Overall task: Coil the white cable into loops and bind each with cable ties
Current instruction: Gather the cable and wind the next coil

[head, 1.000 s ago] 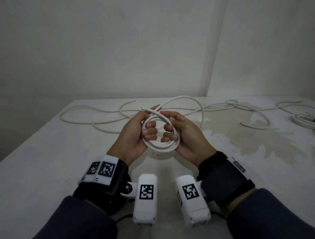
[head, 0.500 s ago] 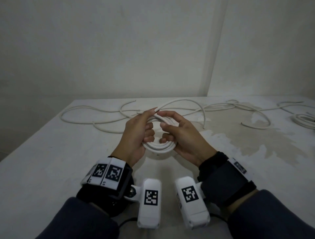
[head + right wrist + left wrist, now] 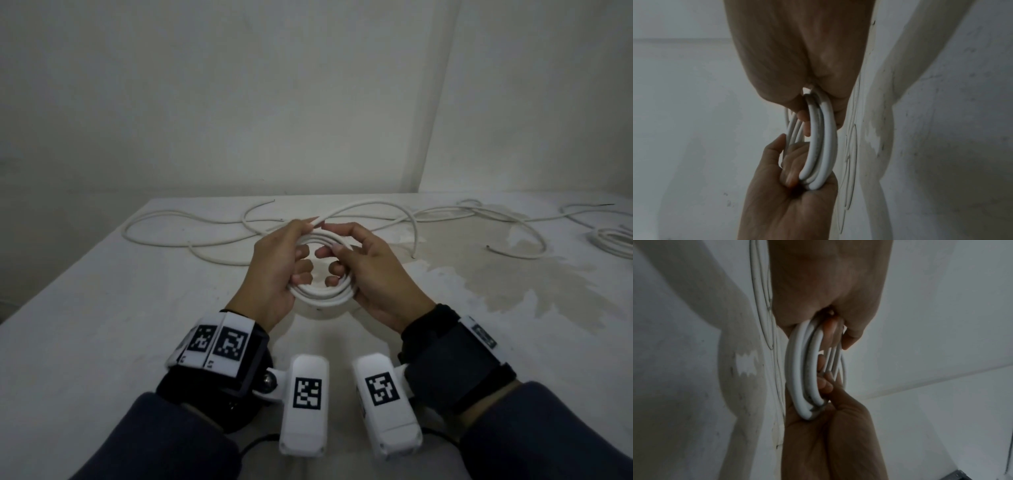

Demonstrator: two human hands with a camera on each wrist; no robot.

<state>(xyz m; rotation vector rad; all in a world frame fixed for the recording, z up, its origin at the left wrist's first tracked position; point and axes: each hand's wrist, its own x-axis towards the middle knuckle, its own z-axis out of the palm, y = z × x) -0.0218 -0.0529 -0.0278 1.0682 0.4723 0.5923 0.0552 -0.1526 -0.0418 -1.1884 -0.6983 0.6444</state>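
A small coil of white cable (image 3: 322, 294) is held between both hands just above the table, with about three turns showing side by side (image 3: 801, 382) (image 3: 822, 146). My left hand (image 3: 274, 270) curls its fingers round the coil's left side, and its thumb pinches the cable at the top. Round the right side my right hand (image 3: 373, 274) wraps its fingers. The free tail (image 3: 394, 212) arcs away behind the hands and drops to the table. No cable tie is in view.
More loose white cable (image 3: 164, 219) trails over the far half of the white table (image 3: 102, 325). A second cable bundle (image 3: 613, 240) lies at the far right edge. A worn grey-brown patch (image 3: 513, 284) marks the table on the right. Walls meet in a corner behind.
Both hands have drawn closer together round the coil, and the loops now lie tighter. The free end that stuck up at the top left is tucked under my left thumb.
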